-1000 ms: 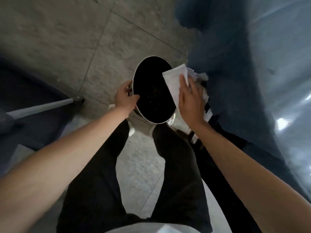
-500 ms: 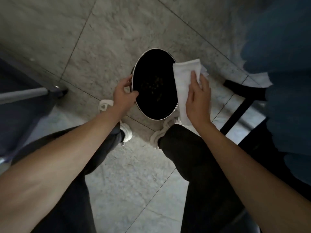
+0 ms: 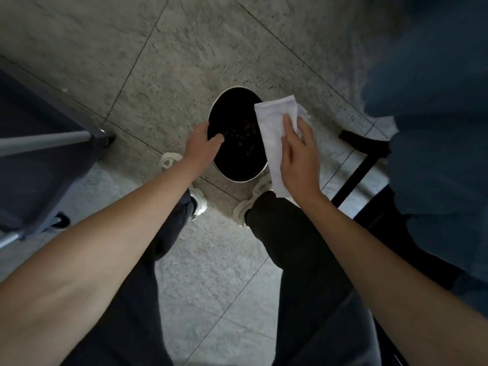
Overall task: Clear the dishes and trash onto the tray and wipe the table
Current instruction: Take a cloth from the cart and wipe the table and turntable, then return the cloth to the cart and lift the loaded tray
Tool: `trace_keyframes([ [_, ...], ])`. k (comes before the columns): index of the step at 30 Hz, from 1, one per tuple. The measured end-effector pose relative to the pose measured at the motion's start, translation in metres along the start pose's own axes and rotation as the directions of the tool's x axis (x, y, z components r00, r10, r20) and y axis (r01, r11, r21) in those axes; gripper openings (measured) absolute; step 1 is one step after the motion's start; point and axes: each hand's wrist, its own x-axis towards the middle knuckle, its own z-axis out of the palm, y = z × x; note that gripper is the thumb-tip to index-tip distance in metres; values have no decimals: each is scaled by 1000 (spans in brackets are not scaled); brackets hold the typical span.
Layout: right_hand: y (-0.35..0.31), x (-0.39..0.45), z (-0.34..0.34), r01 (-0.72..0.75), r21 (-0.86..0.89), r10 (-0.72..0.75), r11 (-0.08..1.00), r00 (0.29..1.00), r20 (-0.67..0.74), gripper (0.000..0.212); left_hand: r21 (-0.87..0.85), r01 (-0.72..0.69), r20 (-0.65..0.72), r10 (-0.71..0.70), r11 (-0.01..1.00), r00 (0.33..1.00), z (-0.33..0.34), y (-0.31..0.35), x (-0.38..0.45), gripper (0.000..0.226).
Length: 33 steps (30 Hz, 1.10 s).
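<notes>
A round black dish [image 3: 235, 159] with a metal rim and small brownish crumbs inside is held above the stone floor. My left hand [image 3: 201, 147] grips its left rim, thumb over the edge. A folded white cloth [image 3: 274, 133] lies along the dish's right rim. My right hand [image 3: 298, 157] holds that cloth, with the fingers extended over it and the thumb side hidden. The cloth covers the dish's right edge.
I stand on a grey tiled floor [image 3: 184, 62], my dark trousers and white shoes [image 3: 198, 204] below. A dark blue chair with a metal leg [image 3: 47, 140] is at left. A blue-covered table [image 3: 435, 128] with a black base [image 3: 356, 175] stands at right.
The view swung away from the blue table toward the floor. Both hands kept the dish and cloth; my right hand slid slightly down the cloth.
</notes>
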Motion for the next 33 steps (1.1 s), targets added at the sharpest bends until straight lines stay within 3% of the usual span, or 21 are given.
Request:
trace_keyframes([
  [4,-71,-20,-61,-31,72,32,997,999,-8,46,-186,78,234,-33,979,972,-1,79,-85,29],
  [6,-113,-33,-98,-56,126,59,991,998,-22,46,-262,69,319,19,962,948,-2,113,-133,32],
  [11,-209,-67,-191,-51,298,68,953,997,-45,54,-390,-18,253,125,920,959,-19,189,-246,35],
  [14,-250,-83,-234,-60,383,74,922,997,-23,86,-403,-66,243,176,913,954,-43,228,-296,29],
  [17,-283,-86,-268,-275,552,203,787,961,189,110,-385,-105,248,212,917,945,-75,256,-331,19],
  [20,-312,-80,-285,-388,689,106,613,904,414,84,-390,-133,260,247,911,933,-108,272,-352,23],
  [22,-338,-79,-286,-369,703,20,608,892,451,57,-402,-153,251,270,903,930,-131,280,-363,30],
  [24,-365,-80,-282,-351,708,7,613,898,439,43,-410,-181,212,286,894,935,-157,289,-372,25],
  [33,-477,-53,-260,-154,680,-145,717,921,361,38,-348,-381,-79,378,857,922,-273,316,-396,30],
])
